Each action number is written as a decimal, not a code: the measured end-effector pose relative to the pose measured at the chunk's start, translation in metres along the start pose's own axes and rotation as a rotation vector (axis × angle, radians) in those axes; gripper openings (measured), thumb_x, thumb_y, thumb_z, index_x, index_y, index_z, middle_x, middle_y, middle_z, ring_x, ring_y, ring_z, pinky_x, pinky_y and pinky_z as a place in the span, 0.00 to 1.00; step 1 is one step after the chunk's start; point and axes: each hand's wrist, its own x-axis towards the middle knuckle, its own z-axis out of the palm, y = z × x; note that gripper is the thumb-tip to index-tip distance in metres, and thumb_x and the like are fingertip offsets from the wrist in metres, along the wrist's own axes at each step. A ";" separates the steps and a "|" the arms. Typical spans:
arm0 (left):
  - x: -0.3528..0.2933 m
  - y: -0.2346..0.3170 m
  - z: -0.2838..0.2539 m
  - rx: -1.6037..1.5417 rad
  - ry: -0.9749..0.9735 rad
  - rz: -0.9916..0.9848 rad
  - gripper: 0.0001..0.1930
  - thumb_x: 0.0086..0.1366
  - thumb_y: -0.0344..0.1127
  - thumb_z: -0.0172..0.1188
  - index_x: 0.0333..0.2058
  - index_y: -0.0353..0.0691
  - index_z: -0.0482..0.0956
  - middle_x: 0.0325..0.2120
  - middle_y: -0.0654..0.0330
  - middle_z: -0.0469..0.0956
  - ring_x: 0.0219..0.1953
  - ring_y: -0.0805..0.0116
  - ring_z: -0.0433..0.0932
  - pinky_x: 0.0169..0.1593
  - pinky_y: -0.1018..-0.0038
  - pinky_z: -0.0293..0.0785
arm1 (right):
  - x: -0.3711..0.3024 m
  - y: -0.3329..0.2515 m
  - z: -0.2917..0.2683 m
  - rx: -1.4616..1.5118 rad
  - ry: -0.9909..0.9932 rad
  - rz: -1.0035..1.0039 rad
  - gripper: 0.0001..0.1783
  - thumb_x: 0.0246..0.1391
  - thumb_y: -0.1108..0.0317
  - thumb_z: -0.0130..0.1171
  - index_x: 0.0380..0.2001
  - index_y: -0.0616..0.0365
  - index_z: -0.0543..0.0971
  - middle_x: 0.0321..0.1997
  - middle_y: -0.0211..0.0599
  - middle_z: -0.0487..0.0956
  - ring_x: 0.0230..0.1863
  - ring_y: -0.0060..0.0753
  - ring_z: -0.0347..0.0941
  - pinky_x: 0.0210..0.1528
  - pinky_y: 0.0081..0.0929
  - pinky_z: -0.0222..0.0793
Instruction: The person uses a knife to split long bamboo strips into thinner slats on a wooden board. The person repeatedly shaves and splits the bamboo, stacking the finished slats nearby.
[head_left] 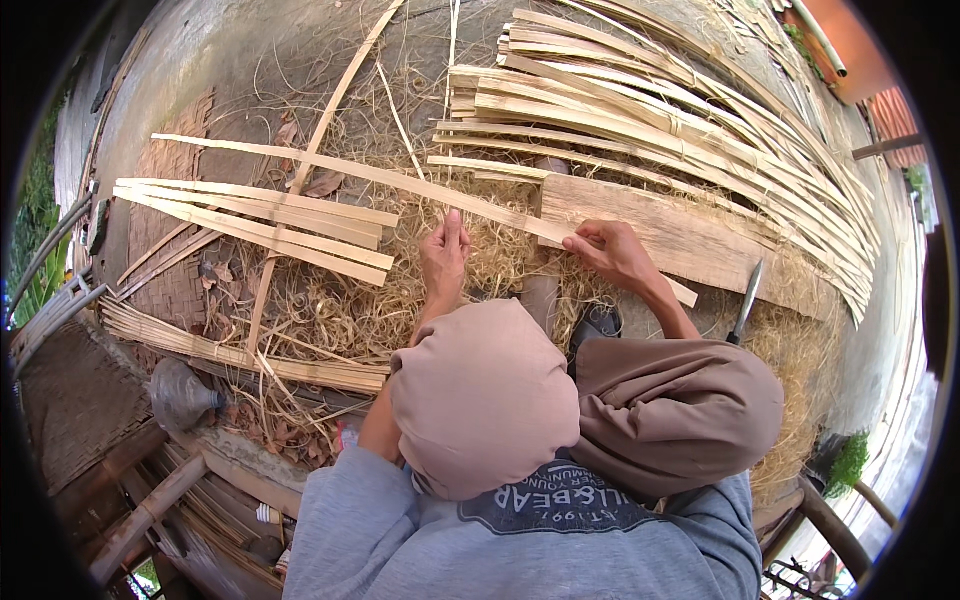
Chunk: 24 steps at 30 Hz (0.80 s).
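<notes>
A long, pale bamboo strip slants across the view from the upper left to my right hand. The thumb and fingers of that hand are closed on it, and a pale end shows beyond the wrist. My left hand is closed with its thumb pointing up, just below the strip's lower edge. Whatever lies in those fingers, if anything, is hidden. Under the strip's near part is a flat wooden board. A knife stands out at the right, its blade pointing away from my knee.
Many split bamboo strips lie stacked at the upper right. Several more strips fan out at the left, above a bundle. Curly shavings cover the ground. A clear plastic jug lies at the lower left.
</notes>
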 end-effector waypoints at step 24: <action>-0.031 0.031 0.040 -0.250 -0.192 -0.391 0.17 0.74 0.39 0.60 0.48 0.27 0.76 0.45 0.41 0.82 0.51 0.57 0.85 0.57 0.67 0.83 | -0.008 0.014 0.019 0.060 -0.011 -0.071 0.20 0.67 0.55 0.60 0.35 0.65 0.85 0.20 0.34 0.80 0.22 0.24 0.72 0.28 0.30 0.69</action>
